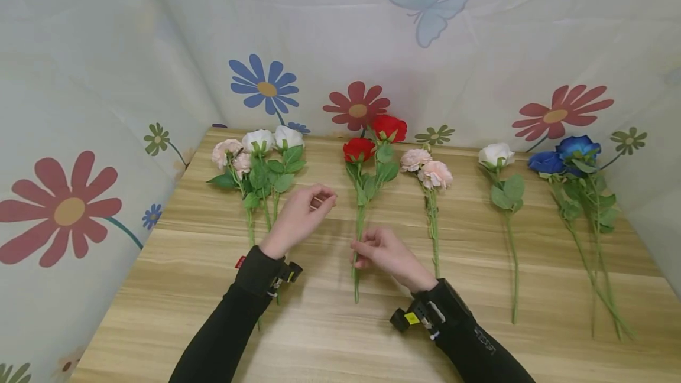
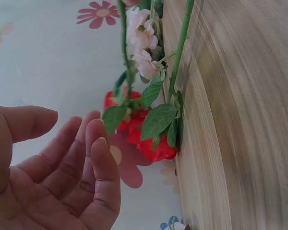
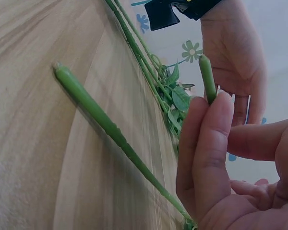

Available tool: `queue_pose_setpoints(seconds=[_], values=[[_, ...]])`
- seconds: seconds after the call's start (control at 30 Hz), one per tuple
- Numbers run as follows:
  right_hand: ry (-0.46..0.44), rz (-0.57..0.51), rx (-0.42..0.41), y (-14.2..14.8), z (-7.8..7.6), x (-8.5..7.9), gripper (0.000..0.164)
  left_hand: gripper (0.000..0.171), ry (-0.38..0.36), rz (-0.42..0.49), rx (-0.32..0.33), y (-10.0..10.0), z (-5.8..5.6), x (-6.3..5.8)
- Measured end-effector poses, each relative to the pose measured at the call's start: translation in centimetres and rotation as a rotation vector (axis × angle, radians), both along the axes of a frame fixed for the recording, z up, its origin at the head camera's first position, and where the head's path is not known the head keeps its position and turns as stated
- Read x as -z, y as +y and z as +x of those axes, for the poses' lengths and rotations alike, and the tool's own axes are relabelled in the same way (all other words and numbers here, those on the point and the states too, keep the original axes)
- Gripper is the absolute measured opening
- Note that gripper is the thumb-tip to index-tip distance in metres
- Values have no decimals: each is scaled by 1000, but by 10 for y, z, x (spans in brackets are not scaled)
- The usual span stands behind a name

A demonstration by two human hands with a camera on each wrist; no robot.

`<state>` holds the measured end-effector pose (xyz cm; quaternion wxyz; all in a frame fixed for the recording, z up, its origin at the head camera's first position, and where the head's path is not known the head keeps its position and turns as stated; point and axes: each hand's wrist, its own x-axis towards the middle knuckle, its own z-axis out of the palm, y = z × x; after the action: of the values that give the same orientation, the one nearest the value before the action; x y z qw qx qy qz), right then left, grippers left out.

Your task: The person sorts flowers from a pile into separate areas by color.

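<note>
Two red artificial roses (image 1: 359,150) with green leaves lie side by side in the middle of the wooden table. My right hand (image 1: 387,256) pinches one rose's green stem (image 3: 208,79) near its lower end, between thumb and fingers, holding it raised above the wood. The other rose stem (image 3: 98,117) rests on the table beside that hand. My left hand (image 1: 300,216) hovers left of the red roses, fingers loosely bent and holding nothing; its palm and fingers (image 2: 67,165) show in the left wrist view, near the red blooms (image 2: 156,148).
White roses (image 1: 259,139) and pale pink flowers (image 1: 227,151) lie at left, under the left forearm. Pink flowers (image 1: 435,174) lie right of the red ones, then a single white rose (image 1: 496,154) and blue roses (image 1: 579,148). A patterned curtain (image 1: 330,28) stands behind the table.
</note>
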<state>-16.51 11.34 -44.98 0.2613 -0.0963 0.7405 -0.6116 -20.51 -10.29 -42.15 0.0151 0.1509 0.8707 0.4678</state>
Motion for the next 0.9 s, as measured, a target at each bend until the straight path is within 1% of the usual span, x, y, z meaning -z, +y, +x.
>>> queue_pose_setpoints(seconds=[0.1, 0.23, 0.37, 0.43, 0.57, 0.7, 0.8, 0.9], values=[[-30, 25, -26, 0, 1, 1, 20, 26, -3, -12, 5, 0, 0, 0], [-26, 73, -91, -2, 4, 1, 20, 26, 3, -28, 14, 1, 1, -1], [-32, 90, -163, -6, 6, 1, 20, 26, 10, -71, 27, 2, 2, -1], [-36, 100, -182, -8, 7, 2, 21, 26, 11, -97, 35, 2, 2, -1], [9, 173, -213, -9, 8, 4, 23, 26, 3, -142, 53, 4, 1, 0], [87, 279, -216, -9, 7, 7, 27, 26, -5, -172, 57, 4, 2, 1], [136, 346, -180, -8, 7, 6, 29, 27, -10, -184, 52, 4, 2, 2], [179, 384, -133, -6, 6, 5, 30, 27, -12, -189, 47, 4, 3, 1]])
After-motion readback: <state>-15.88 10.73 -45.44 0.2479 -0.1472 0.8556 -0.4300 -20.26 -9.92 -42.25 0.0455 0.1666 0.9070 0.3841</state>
